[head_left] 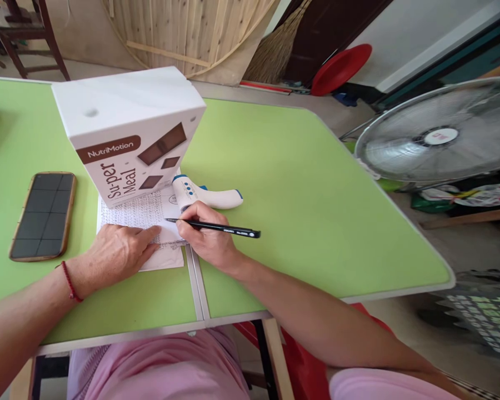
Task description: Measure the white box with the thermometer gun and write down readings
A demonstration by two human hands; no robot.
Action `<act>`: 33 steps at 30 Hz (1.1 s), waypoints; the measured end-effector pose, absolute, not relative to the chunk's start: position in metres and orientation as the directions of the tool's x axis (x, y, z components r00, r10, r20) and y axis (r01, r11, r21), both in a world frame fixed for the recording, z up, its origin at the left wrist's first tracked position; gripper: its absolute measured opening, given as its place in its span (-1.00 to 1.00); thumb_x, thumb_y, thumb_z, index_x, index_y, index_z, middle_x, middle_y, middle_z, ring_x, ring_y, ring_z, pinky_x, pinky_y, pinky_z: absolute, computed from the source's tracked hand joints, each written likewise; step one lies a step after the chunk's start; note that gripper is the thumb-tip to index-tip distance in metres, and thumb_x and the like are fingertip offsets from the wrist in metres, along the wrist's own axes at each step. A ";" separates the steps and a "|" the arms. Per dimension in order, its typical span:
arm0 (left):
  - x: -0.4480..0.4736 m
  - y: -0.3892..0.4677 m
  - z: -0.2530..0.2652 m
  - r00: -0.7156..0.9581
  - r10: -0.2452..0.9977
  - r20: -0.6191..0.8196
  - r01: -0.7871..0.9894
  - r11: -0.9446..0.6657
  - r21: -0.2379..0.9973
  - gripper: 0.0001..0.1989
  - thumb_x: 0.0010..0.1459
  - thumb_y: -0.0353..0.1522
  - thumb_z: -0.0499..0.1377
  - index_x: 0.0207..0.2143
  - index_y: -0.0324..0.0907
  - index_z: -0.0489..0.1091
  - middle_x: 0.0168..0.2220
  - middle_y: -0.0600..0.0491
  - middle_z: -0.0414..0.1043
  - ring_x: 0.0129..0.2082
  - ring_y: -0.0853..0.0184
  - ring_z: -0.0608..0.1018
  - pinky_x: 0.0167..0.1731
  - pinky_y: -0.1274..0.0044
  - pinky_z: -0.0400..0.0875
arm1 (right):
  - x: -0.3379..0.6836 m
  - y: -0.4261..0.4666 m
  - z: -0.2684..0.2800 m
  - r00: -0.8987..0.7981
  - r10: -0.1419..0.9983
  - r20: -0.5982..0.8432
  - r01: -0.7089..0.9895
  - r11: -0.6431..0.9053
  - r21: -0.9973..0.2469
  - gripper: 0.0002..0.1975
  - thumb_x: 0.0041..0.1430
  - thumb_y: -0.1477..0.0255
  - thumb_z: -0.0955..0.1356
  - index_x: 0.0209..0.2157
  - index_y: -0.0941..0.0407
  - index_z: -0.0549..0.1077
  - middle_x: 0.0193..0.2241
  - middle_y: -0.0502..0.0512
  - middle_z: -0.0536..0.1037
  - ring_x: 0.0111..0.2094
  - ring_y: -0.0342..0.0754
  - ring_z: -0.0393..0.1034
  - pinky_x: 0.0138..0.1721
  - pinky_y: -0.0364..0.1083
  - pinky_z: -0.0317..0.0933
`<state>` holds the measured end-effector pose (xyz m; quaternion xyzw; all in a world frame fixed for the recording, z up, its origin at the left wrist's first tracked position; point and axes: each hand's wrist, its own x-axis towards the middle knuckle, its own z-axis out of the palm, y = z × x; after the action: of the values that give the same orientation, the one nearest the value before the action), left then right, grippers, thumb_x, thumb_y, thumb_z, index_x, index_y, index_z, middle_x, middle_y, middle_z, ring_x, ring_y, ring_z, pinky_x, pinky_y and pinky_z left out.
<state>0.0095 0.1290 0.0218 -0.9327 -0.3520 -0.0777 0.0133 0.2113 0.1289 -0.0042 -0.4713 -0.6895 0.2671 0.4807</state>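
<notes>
My right hand (210,236) grips a black pen (229,228), its tip touching or just above a sheet of paper (144,214) covered in handwritten lines. Flat on the lower left of that sheet lies my left hand (119,250), fingers stretched toward the pen tip, a red cord on the wrist. A white NutriMotion box (133,133) stands upright at the paper's far edge and hides part of it. Just beyond my right hand, a white and blue infrared thermometer (212,196) lies on its side, partly over the paper.
The green folding table (316,222) has a metal seam (196,283) below the paper. A phone-like dark device with a brown rim (44,216) lies at left. A large fan (439,136) stands beyond the right edge; a broom (277,47) and red basin (341,69) are behind.
</notes>
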 end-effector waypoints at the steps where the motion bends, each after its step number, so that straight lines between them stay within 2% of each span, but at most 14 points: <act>1: 0.009 0.129 0.022 0.740 0.656 0.151 0.660 -0.751 0.031 -0.69 0.32 -0.29 -0.04 -0.20 -0.20 0.47 -0.69 0.06 0.37 -0.72 0.31 0.37 -0.69 0.54 -0.04 | 0.211 0.129 -0.004 -0.098 0.908 0.406 0.390 0.411 -0.824 -0.87 0.03 0.52 0.30 -0.53 0.08 0.25 -0.63 -0.15 0.30 -0.64 -0.26 0.10 -0.61 -0.21 0.05; 6: 0.008 0.129 0.022 0.739 0.656 0.152 0.659 -0.751 0.036 -0.69 0.32 -0.29 -0.04 -0.20 -0.20 0.47 -0.69 0.07 0.37 -0.72 0.32 0.36 -0.69 0.54 -0.05 | 0.212 0.129 -0.001 -0.114 0.909 0.401 0.380 0.412 -0.828 -0.86 0.01 0.52 0.29 -0.55 0.08 0.23 -0.66 -0.16 0.27 -0.66 -0.26 0.08 -0.64 -0.22 0.01; 14: 0.008 0.128 0.023 0.741 0.656 0.145 0.658 -0.752 0.033 -0.69 0.31 -0.29 -0.03 -0.17 -0.19 0.48 -0.69 0.07 0.36 -0.73 0.30 0.36 -0.69 0.53 -0.05 | 0.211 0.129 -0.003 -0.063 0.910 0.410 0.375 0.402 -0.835 -0.87 0.03 0.50 0.30 -0.54 0.08 0.26 -0.65 -0.14 0.31 -0.64 -0.25 0.11 -0.61 -0.21 0.07; 23: 0.009 0.128 0.023 0.732 0.671 0.120 0.671 -0.740 0.042 -0.68 0.32 -0.28 -0.06 -0.21 -0.20 0.46 -0.65 0.03 0.40 -0.71 0.31 0.37 -0.69 0.56 0.05 | 0.211 0.130 -0.006 -0.086 0.905 0.416 0.383 0.415 -0.825 -0.88 0.03 0.52 0.31 -0.53 0.08 0.27 -0.63 -0.14 0.31 -0.62 -0.24 0.12 -0.58 -0.20 0.08; 33: 0.010 0.129 0.023 0.732 0.668 0.130 0.671 -0.741 0.025 -0.71 0.31 -0.28 -0.03 -0.21 -0.19 0.45 -0.65 0.05 0.42 -0.70 0.33 0.41 -0.68 0.57 -0.01 | 0.212 0.130 -0.005 -0.088 0.920 0.381 0.390 0.384 -0.837 -0.88 0.02 0.50 0.31 -0.53 0.08 0.27 -0.63 -0.14 0.32 -0.63 -0.24 0.10 -0.60 -0.20 0.07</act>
<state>0.0096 0.1286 0.0227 -0.9306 -0.3599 -0.0654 0.0120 0.2115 0.1298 -0.0046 -0.4798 -0.6827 0.2792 0.4751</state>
